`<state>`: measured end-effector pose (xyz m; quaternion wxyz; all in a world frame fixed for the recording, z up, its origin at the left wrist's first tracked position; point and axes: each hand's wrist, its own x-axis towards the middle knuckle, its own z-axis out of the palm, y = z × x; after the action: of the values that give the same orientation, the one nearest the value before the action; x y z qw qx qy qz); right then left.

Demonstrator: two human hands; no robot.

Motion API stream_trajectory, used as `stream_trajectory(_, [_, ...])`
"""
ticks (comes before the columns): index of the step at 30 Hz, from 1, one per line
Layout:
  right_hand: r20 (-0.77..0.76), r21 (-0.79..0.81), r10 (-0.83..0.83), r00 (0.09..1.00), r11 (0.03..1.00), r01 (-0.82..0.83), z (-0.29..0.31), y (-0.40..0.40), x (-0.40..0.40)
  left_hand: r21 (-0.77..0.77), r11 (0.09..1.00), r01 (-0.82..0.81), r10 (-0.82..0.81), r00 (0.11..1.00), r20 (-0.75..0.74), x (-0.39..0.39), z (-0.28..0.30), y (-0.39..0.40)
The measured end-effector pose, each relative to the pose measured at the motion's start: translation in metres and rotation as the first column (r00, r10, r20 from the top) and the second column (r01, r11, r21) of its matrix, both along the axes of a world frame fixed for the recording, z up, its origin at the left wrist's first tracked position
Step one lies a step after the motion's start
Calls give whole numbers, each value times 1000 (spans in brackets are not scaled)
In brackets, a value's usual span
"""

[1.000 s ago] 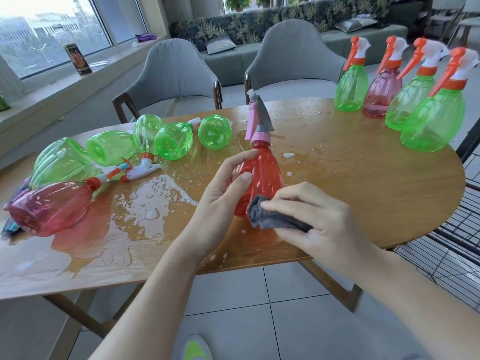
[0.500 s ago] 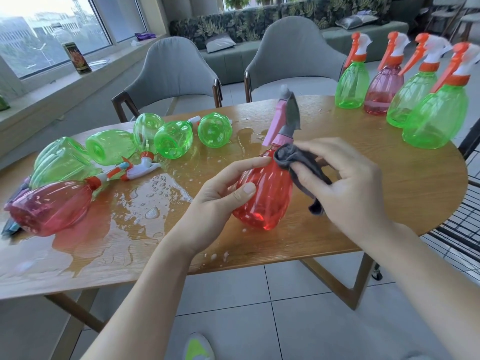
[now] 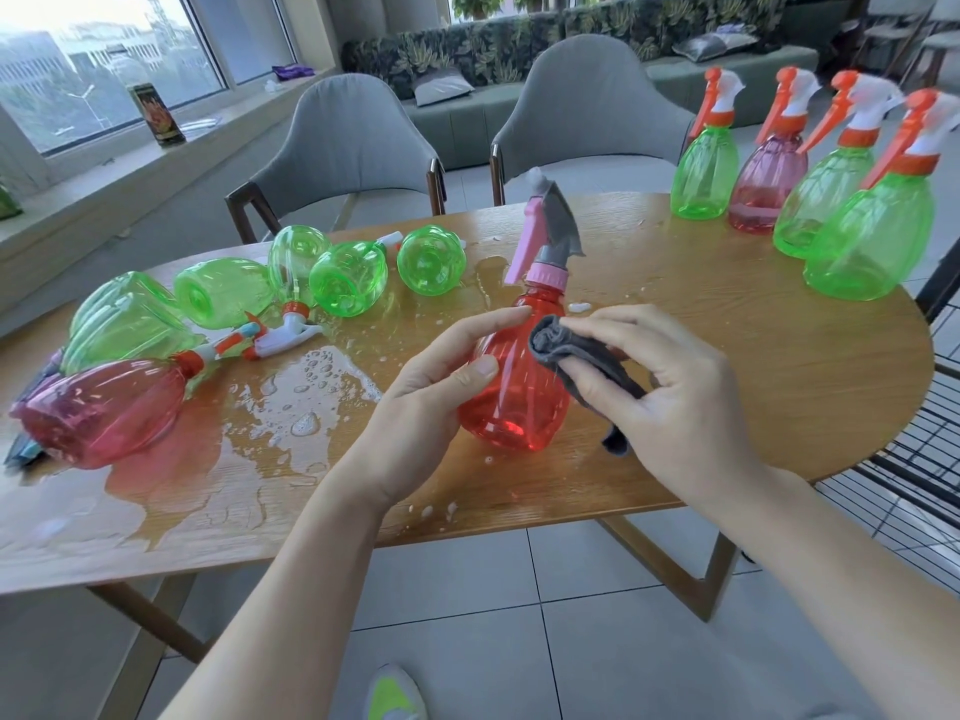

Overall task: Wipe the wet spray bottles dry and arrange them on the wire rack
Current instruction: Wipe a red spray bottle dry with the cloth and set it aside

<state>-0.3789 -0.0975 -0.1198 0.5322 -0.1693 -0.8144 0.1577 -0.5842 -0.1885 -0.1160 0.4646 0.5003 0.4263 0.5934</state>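
A red spray bottle (image 3: pixel 519 387) stands upright near the front edge of a wet wooden bench (image 3: pixel 753 356). The left hand (image 3: pixel 431 387) curls its grip round the bottle's side, steadying it. The right hand (image 3: pixel 670 387) pinches a grey cloth (image 3: pixel 576 356) against the bottle's shoulder: the wiping step is in hand. Next, judging by this, comes drying the remaining surface, then carrying it to the wire rack (image 3: pixel 924 459) at right.

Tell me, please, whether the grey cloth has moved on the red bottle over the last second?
Yes. The grey cloth went from low on the red bottle, near the table, up to its pink collar, and now sits slightly lower on the shoulder.
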Motion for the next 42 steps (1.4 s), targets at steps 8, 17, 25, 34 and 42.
stream_trajectory(8, [159, 126, 142, 977, 979, -163, -21, -14, -2, 8, 997, -76, 76, 993, 88, 11, 2, 4])
stream_trajectory(17, [241, 279, 105, 965, 945, -173, -24, -15, -3, -7, 998, -59, 60, 998, 35, 8, 3, 2])
stream_trajectory(25, [-80, -43, -54, 995, 998, 51, 9, 6, -2, -5, 1000, -27, 27, 998, -57, -4, -4, -3])
stream_trajectory(34, [-1, -48, 51, 999, 998, -51, -11, -3, -3, 8, 997, -82, 82, 992, -94, 4, 0, -3])
stream_trajectory(42, [-47, -84, 74, 996, 993, -78, -3, -2, -6, 14, 997, -73, 74, 995, -71, 6, -4, -1])
